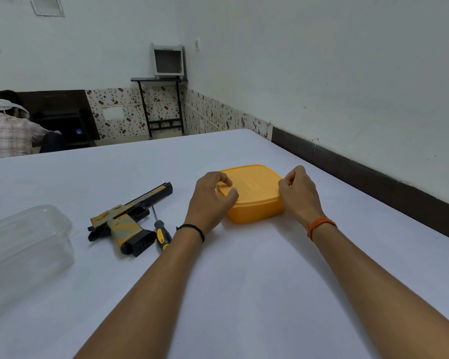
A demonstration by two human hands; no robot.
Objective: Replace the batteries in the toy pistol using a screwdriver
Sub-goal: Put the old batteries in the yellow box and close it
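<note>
1. Both hands curled on the orange box (254, 195): the left hand (213, 195) pinched the lid's near-left corner, the right hand (297, 194) gripped its right edge
2. The toy pistol (126, 218) lay on the white table (244, 281), well left of the box, the screwdriver (160, 230) just beside its grip
3. A lid that popped free suddenly could have tipped the box and scattered its contents
4. The box's contents were hidden, possibly batteries; a clear container (24, 244) was cut off at the left edge

A plain room; floral wall tiles (130, 110); cloth-covered table (244, 281)
</note>
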